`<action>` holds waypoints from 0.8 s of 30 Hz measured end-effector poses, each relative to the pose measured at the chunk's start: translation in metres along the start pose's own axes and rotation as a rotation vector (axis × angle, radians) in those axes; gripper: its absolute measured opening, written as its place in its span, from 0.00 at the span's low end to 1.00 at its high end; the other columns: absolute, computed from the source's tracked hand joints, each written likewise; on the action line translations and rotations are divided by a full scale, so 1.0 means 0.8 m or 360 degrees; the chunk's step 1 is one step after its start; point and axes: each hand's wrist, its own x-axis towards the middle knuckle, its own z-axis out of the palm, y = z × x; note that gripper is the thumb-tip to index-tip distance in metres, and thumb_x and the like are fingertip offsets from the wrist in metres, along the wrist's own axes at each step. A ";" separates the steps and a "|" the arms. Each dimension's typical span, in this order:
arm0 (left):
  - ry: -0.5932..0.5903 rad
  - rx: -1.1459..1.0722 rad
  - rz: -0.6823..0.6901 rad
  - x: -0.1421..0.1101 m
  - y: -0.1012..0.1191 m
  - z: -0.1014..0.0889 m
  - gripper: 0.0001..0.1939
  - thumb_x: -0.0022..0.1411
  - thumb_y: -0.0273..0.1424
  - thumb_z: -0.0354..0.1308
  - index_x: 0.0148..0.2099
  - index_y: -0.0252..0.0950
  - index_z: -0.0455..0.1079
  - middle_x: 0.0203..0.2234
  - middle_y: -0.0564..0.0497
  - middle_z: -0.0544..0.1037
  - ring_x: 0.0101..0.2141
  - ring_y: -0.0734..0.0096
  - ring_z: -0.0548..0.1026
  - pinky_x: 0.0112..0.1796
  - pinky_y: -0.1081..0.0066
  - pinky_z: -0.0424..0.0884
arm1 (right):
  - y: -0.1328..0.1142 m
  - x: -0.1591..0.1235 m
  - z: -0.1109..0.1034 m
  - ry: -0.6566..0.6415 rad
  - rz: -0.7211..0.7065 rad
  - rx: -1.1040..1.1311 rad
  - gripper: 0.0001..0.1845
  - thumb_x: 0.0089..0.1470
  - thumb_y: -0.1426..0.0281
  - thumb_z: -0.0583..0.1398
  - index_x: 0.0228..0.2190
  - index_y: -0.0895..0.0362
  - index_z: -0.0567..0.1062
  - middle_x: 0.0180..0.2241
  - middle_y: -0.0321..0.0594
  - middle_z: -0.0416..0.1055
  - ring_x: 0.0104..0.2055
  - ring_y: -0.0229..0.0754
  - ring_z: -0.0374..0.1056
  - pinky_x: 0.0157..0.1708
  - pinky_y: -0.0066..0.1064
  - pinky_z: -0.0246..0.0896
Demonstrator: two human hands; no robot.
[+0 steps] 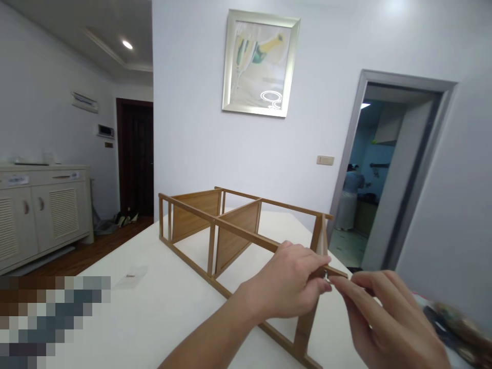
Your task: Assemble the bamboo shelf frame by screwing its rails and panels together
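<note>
A light wooden shelf frame (215, 220) lies on its side on a white table (161, 307), with thin rails and two board panels. My left hand (288, 282) is closed around the near end of its top rail, close to an upright post (315, 236). My right hand (384, 318) comes in from the right with thumb and fingers pinched on a small metal piece (326, 277) right at the rail end. Both hands nearly touch each other there.
A small clear bag (132, 275) lies on the table to the left. Dark objects (457, 323) sit at the table's right edge. A white cabinet (42, 205) stands at left. Another person (351, 197) stands in the room beyond the open doorway.
</note>
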 end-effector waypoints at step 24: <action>-0.0023 -0.0025 -0.0042 -0.003 0.003 -0.001 0.19 0.66 0.30 0.56 0.58 0.34 0.70 0.47 0.44 0.79 0.49 0.60 0.74 0.55 0.59 0.63 | -0.002 0.003 -0.004 -0.0088 0.0112 0.0095 0.10 0.59 0.82 0.56 0.40 0.60 0.74 0.32 0.41 0.61 0.35 0.40 0.58 0.31 0.31 0.58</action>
